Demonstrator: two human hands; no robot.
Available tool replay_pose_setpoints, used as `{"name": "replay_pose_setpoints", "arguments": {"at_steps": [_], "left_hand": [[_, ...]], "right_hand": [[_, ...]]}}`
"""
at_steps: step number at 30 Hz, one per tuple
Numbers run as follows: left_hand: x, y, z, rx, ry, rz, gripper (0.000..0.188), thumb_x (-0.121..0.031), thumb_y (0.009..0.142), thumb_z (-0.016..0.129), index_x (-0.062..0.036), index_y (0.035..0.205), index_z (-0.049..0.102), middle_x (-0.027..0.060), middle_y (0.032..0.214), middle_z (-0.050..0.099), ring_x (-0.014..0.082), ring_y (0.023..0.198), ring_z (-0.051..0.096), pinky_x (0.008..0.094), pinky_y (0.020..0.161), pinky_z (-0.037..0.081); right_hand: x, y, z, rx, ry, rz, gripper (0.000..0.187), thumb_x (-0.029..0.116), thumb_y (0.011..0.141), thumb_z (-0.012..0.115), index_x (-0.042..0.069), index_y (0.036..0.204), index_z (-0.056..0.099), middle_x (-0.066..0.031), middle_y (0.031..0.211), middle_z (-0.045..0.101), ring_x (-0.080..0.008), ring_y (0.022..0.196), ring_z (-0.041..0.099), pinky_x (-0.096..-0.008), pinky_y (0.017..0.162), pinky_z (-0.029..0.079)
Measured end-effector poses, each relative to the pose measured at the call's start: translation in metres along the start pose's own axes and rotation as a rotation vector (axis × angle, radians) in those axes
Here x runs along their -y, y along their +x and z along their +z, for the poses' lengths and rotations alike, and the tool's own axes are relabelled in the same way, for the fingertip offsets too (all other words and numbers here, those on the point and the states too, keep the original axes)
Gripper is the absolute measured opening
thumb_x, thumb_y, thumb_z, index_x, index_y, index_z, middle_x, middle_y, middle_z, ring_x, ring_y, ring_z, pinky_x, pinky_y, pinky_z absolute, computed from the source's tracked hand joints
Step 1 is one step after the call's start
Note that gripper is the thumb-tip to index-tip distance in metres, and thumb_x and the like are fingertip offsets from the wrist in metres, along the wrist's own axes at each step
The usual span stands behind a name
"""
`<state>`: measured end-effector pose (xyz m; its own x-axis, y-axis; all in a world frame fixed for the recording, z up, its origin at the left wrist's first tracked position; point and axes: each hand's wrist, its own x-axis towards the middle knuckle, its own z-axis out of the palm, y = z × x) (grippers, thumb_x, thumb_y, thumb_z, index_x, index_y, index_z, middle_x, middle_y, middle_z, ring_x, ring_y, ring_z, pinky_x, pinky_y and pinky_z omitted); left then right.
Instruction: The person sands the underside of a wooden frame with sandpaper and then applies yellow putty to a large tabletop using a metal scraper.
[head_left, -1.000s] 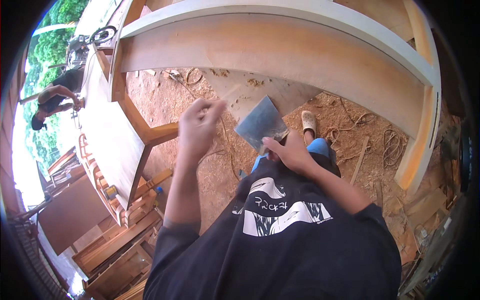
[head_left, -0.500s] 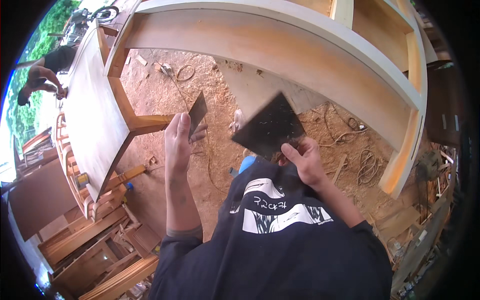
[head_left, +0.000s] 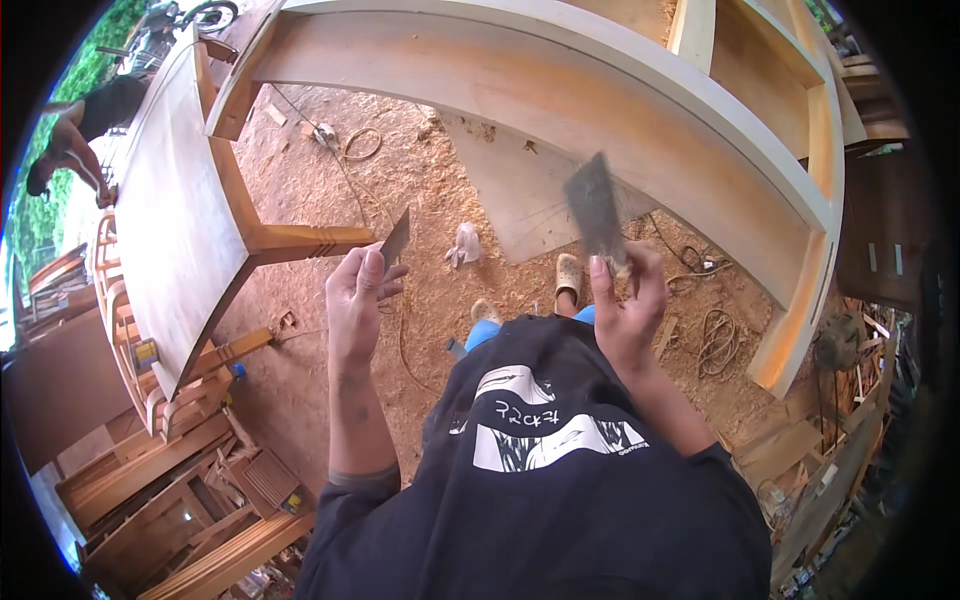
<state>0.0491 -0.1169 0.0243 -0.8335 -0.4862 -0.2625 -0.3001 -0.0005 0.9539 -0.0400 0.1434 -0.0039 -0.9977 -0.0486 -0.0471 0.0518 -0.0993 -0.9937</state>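
Long, curved wooden board (head_left: 540, 95), pale with orange-tinted patches: smooth and matt. At its lower edge, a dark grey, four-sided flat blade (head_left: 594, 205), blurred, looks like dull metal. Below the board and farther left, a small, thin grey blade (head_left: 396, 241) appears metallic and smooth. Left of the board, a broad, whitish flat panel (head_left: 185, 215) has a soft sheen. Beneath the board, reddish-brown ground (head_left: 300, 375) is rough with loose, pale wood shavings (head_left: 425, 165). Well below the board, a black printed T-shirt (head_left: 540, 525) is soft, matt cloth.
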Motion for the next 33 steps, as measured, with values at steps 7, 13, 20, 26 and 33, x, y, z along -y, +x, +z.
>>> {"name": "replay_pose_setpoints", "arguments": {"at_steps": [7, 13, 20, 26, 33], "left_hand": [[0.002, 0.000, 0.019, 0.003, 0.061, 0.077, 0.043, -0.038, 0.092, 0.060, 0.0014, 0.110, 0.062, 0.0047, 0.099, 0.060, 0.0140, 0.087, 0.061, 0.0269, 0.073, 0.050], [0.010, -0.009, 0.049, 0.018, 0.401, 0.306, 0.033, -0.026, 0.085, 0.068, 0.0000, 0.106, 0.066, 0.0101, 0.106, 0.062, 0.0220, 0.089, 0.061, 0.0317, 0.076, 0.050], [0.014, -0.016, 0.098, 0.002, 1.020, 0.718, 0.035, -0.033, 0.074, 0.071, -0.0031, 0.092, 0.069, 0.0070, 0.105, 0.063, 0.0322, 0.087, 0.057, 0.0395, 0.072, 0.050], [0.021, -0.009, 0.105, 0.053, 1.171, 0.679, 0.031, -0.031, 0.074, 0.071, -0.0026, 0.084, 0.069, 0.0051, 0.101, 0.067, 0.0340, 0.088, 0.058, 0.0429, 0.072, 0.050], [0.004, 0.006, 0.118, 0.055, 1.154, 0.641, 0.028, -0.029, 0.075, 0.071, -0.0022, 0.080, 0.068, 0.0065, 0.095, 0.069, 0.0334, 0.085, 0.060, 0.0396, 0.074, 0.050]], "right_hand": [[-0.053, 0.022, -0.022, 0.281, -0.955, -0.659, 0.028, -0.004, 0.067, 0.063, 0.008, 0.092, 0.063, -0.0106, 0.111, 0.055, -0.0295, 0.109, 0.050, -0.0436, 0.095, 0.036], [-0.059, 0.005, -0.016, -0.009, -0.728, -0.481, 0.048, 0.002, 0.076, 0.061, 0.002, 0.122, 0.046, -0.0145, 0.114, 0.053, -0.0281, 0.109, 0.051, -0.0437, 0.099, 0.036], [-0.076, 0.018, -0.015, 0.322, 0.103, 0.560, 0.032, 0.020, 0.088, 0.066, 0.000, 0.109, 0.053, -0.0092, 0.099, 0.062, -0.0140, 0.079, 0.064, -0.0268, 0.066, 0.054], [-0.085, 0.018, -0.003, 0.338, 0.093, 0.560, 0.020, 0.018, 0.086, 0.068, -0.001, 0.092, 0.062, -0.0067, 0.077, 0.066, -0.0113, 0.060, 0.062, -0.0244, 0.053, 0.051], [-0.079, 0.014, 0.008, 0.231, 0.172, 0.490, 0.016, 0.014, 0.086, 0.066, -0.002, 0.084, 0.063, -0.0070, 0.067, 0.064, -0.0108, 0.054, 0.061, -0.0234, 0.047, 0.048]]}}
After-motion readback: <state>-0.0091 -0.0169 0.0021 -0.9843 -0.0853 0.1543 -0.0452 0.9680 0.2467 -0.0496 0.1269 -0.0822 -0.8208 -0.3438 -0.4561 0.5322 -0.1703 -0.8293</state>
